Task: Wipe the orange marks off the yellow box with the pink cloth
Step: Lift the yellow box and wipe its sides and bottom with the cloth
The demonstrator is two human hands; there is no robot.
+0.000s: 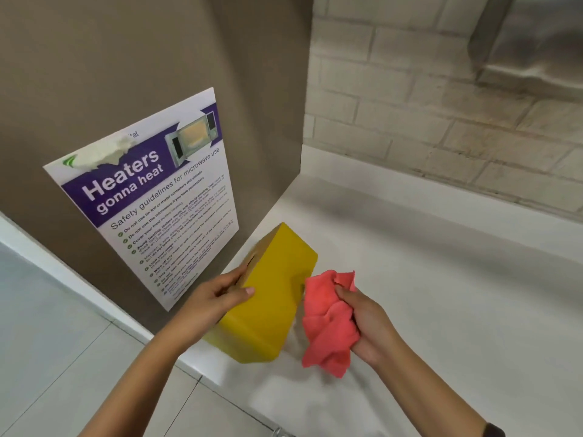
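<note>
from where i stand the yellow box [271, 298] sits tipped at the near left corner of the white surface [441, 279], close to the brown panel with its poster [151, 190]. the left hand [220, 298] grips the box's upper edge, fingers [244, 291] curled round it. the right hand [369, 323] holds the bunched pink cloth [328, 323] tight in its fingers, the cloth just touching the box's right side. i see no orange marks on the faces turned this way, so either those are clean or the marks lie hidden; i judge the wiping is under way, not plainly finished. count: one box, one cloth, two hands, one poster.
</note>
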